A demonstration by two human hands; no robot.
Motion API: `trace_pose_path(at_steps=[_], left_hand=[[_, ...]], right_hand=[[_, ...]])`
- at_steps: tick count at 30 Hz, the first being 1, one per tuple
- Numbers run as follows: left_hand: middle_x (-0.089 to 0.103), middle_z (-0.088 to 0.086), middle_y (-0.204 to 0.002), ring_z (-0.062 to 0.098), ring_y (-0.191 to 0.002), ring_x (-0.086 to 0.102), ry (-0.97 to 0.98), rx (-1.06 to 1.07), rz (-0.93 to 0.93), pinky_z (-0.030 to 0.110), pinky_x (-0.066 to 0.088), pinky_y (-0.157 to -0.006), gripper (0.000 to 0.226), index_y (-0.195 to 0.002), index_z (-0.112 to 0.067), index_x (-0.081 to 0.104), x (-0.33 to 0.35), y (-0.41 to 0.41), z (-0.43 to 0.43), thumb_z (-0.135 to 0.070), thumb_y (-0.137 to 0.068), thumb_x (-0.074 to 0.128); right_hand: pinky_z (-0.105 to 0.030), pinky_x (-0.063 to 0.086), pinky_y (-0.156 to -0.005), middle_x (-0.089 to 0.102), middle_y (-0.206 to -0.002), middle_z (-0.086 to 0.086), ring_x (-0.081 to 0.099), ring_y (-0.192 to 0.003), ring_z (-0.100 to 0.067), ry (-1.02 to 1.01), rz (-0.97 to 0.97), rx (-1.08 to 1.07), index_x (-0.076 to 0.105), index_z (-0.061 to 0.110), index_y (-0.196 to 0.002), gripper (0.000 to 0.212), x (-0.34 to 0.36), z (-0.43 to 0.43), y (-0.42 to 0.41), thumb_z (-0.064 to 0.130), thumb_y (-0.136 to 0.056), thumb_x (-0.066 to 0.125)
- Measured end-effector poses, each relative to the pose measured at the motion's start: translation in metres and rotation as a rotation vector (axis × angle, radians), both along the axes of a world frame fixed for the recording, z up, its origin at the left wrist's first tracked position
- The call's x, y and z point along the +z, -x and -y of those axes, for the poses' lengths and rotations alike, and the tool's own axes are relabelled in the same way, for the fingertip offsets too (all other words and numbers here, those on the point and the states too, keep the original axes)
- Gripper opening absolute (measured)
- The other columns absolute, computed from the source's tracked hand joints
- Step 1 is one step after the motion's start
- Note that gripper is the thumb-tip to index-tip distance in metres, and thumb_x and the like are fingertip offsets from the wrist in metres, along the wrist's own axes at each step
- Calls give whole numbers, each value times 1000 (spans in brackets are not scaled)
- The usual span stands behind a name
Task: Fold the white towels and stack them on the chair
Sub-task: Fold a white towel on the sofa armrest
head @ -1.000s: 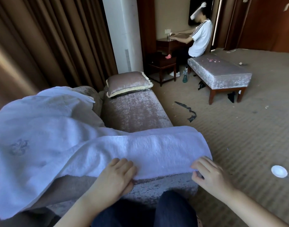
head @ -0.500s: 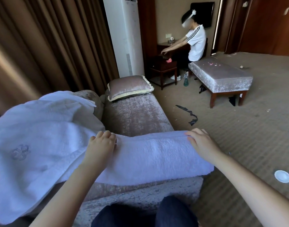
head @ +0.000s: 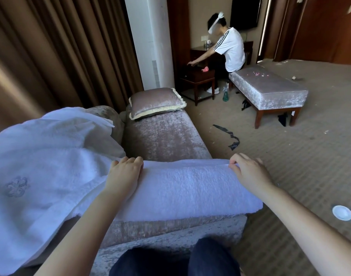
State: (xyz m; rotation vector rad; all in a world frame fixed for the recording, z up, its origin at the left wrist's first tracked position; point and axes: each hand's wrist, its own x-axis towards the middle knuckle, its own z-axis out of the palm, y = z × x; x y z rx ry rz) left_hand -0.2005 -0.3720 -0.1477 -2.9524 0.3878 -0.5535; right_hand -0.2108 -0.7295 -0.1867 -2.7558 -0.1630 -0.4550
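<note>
1. Head view: carpeted room; brown curtains (head: 51,46) behind the chair (head: 162,136), cushion (head: 154,102) on its far end.
2. The white towel (head: 190,188) lies across the chair's near end; a second towel (head: 41,166) is heaped at its left.
3. My left hand (head: 125,172) and right hand (head: 248,172) each grip the towel's far edge.
4. I judge this mid-fold; next, bring that edge over squarely.

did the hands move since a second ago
Yes. The left hand and right hand moved from the chair's front edge away from the person, toward the pillow, to the towel's far edge.
</note>
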Motion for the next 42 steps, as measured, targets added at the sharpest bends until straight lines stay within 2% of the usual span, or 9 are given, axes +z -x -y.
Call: trace_pose_path(at_steps=[3,7,10,17,21,23,27,33,42], left_hand=[[65,2,-84,29,-77,59,61,-97,158,38,42,-62,19,-89,-15,65,8,13,-8,-12,-76,78],[65,1,-93,29,-83,57,154,-141,343,39,39,-68,22,-95,-14,66,21,54,-44,-26,-91,47],[67,4,-99,33,-88,59,169,-21,398,41,38,-71,23,-100,-12,67,22,96,-98,-19,-91,48],[65,14,-89,39,-82,59,132,409,379,46,44,-62,28,-102,-5,63,-7,178,-251,-20,-84,46],[65,11,-91,37,-81,61,127,341,294,45,49,-63,34,-106,-10,53,-33,189,-279,-17,-78,71],[65,8,-97,29,-88,58,197,312,302,41,50,-68,35,-111,-13,53,-38,183,-277,-32,-81,57],[65,4,-100,24,-92,55,374,222,350,36,45,-79,33,-114,-17,57,-40,166,-270,-31,-86,47],[64,-5,-98,17,-88,54,417,12,356,31,43,-79,27,-102,-22,74,-42,156,-279,-19,-90,51],[59,-5,-122,17,-88,50,466,-54,336,36,46,-80,35,-113,-34,67,-44,154,-285,-16,-88,53]], right_hand=[[-32,27,-80,59,-102,3,53,-96,-23,80,171,17,60,18,-96,19,4,-18,7,5,-83,63],[-31,35,-82,60,-103,4,54,-95,-21,10,357,297,61,18,-98,19,18,-92,22,19,-88,45],[-31,37,-85,62,-101,5,54,-94,-18,-35,417,478,64,17,-95,21,18,-157,33,19,-88,44],[-30,39,-77,63,-89,0,58,-82,-23,-73,502,737,66,12,-85,22,13,-285,53,7,-78,46],[-31,43,-84,65,-101,-2,59,-92,-21,-50,566,852,70,11,-95,28,15,-324,67,0,-79,50],[-33,45,-85,65,-104,-2,61,-95,-21,-13,582,901,69,11,-102,28,15,-335,69,0,-79,57],[-33,47,-80,64,-100,0,60,-89,-20,42,615,886,58,15,-119,40,16,-351,67,7,-81,67],[-32,39,-64,54,-79,1,50,-70,-20,55,624,833,67,16,-85,9,27,-363,60,10,-82,61],[-25,34,-69,53,-90,2,53,-74,-17,-91,511,756,66,16,-86,16,40,-368,55,22,-83,52]])
